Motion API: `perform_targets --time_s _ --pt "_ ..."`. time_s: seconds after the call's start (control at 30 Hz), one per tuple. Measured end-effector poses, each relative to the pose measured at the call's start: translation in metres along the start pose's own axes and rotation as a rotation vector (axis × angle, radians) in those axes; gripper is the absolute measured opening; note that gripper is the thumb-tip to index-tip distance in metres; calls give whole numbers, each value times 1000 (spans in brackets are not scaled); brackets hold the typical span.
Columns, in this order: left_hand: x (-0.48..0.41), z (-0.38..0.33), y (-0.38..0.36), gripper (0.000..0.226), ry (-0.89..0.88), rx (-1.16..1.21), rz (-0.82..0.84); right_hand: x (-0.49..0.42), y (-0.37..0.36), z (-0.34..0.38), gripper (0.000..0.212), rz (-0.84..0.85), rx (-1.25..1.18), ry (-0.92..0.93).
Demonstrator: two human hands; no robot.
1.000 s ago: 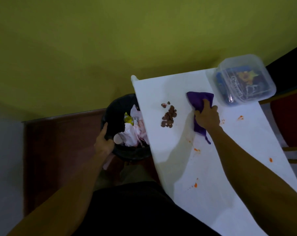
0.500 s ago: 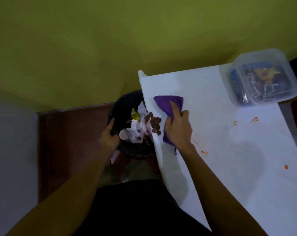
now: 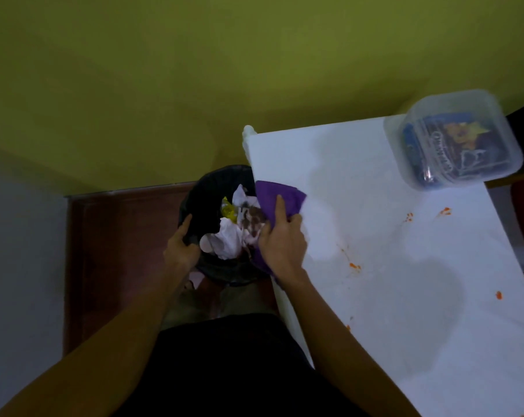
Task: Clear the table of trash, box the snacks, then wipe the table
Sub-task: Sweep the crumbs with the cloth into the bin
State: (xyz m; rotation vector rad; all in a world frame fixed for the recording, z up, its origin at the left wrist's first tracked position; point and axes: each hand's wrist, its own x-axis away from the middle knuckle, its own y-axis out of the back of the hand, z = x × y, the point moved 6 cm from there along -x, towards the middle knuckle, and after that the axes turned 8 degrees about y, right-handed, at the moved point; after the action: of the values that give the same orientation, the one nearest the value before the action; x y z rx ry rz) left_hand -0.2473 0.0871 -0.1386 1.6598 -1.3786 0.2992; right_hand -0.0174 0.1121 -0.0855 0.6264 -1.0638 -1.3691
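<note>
I judge trash [image 3: 230, 236] binned; snacks [image 3: 447, 145] sit in box [image 3: 495, 121], upper right. Right hand [image 3: 282, 245] holds cloth [image 3: 280, 192] at counter [image 3: 390, 311] left edge, frame centre; left hand [image 3: 181, 251] grips bin [image 3: 206, 188]. Orange stains [image 3: 354, 266] remain: wiping unfinished.

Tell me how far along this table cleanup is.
Done: snacks sit in the lidded box, crumbs and trash lie in the bin. In hand: right hand holds the purple cloth at the table edge; left hand grips the bin. Left: orange smears across the table.
</note>
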Motion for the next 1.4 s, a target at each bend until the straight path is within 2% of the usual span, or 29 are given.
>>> perform_targets --time_s 0.13,0.23,0.33,0.47,0.57,0.67,0.73,0.87,1.0,1.13,1.17,1.27,1.33,1.4 --pt "8 11 14 71 -7 0 -20 2 10 2 61 -65 -35 -12" --pt "15 22 23 72 14 16 -34 1 23 -24 59 -161 -30 -100" --pt "20 32 30 72 29 33 -50 1 24 -41 59 -181 -37 -169" --pt "25 43 38 72 29 90 -55 7 5 -23 61 -117 -4 -102" --pt "27 42 40 71 15 113 -60 11 -11 3 63 6 -3 -14" --pt "29 38 39 70 -10 104 -63 16 -26 38 60 168 -99 144" --pt "30 36 38 70 -17 105 -70 18 -26 55 57 191 -154 209" --pt "32 38 38 69 -14 126 -77 -1 9 43 53 47 -213 99" --pt "35 46 39 67 36 165 -98 -38 51 -10 52 -99 -96 -44" --pt "34 53 39 69 54 187 -98 -62 61 -50 52 31 86 -142" --pt "33 55 40 71 67 190 -105 -62 61 -49 48 30 147 -129" --pt "31 60 42 71 84 237 -122 -42 61 -11 38 -158 159 59" --pt "30 62 43 71 95 267 -125 -24 38 21 34 -108 57 210" --pt "26 66 46 72 109 311 -128 -10 3 39 31 6 -11 250"
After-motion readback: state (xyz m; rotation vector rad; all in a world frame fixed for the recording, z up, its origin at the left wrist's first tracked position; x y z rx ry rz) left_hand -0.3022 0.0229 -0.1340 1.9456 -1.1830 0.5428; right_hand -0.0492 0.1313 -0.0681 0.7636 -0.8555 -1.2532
